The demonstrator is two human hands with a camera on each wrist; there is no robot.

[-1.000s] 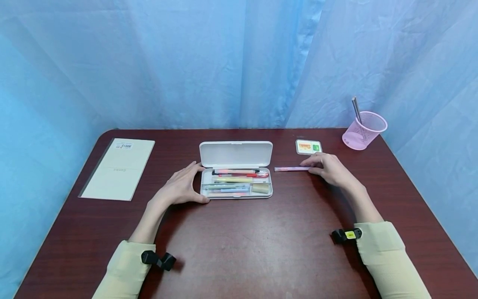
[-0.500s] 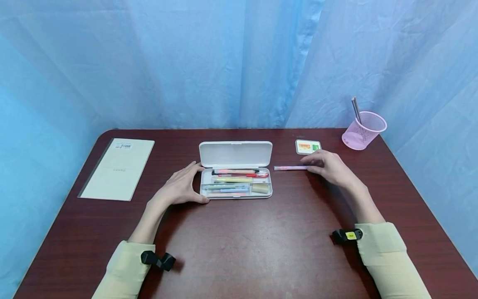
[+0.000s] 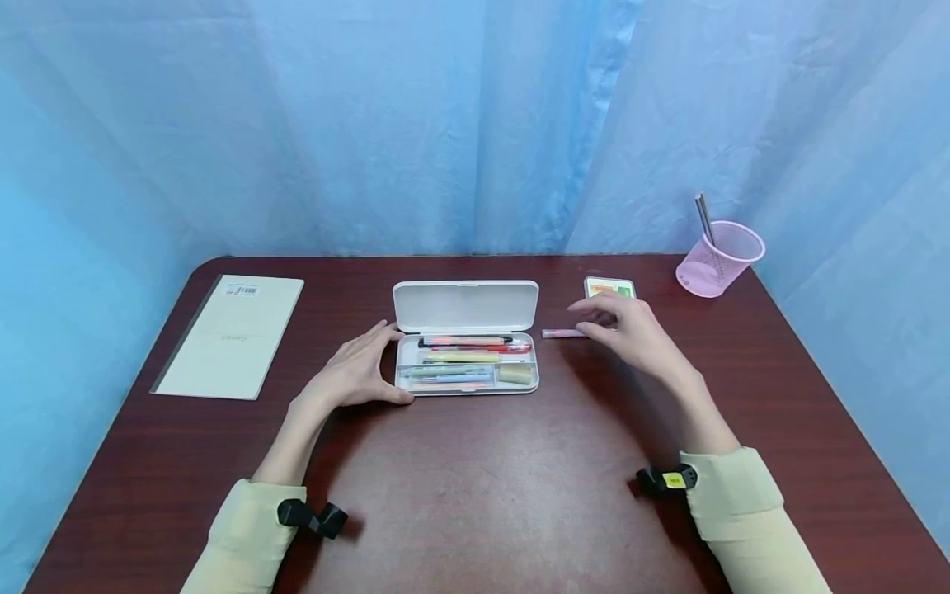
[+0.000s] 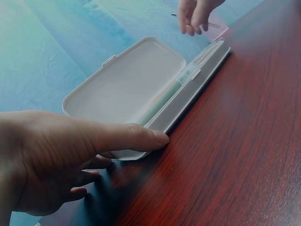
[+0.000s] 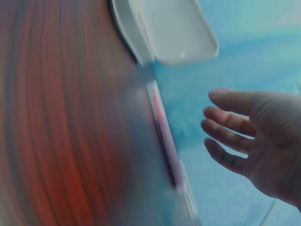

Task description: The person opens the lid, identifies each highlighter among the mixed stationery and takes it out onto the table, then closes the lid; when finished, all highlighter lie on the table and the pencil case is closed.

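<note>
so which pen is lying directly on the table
The pink-purple pen, just right of the case, partly hidden by the right hand in the head view. Unlike it, the yellow pen and its neighbours lie inside the case.

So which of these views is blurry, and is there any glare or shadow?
Right wrist: blurriest, pen and tabletop smeared; head: fairly sharp, pale glare on the tabletop's near middle, shadows beside left hand and right hand; left wrist: curtain looks washed out, dark shadow near the left hand's fingers.
</note>
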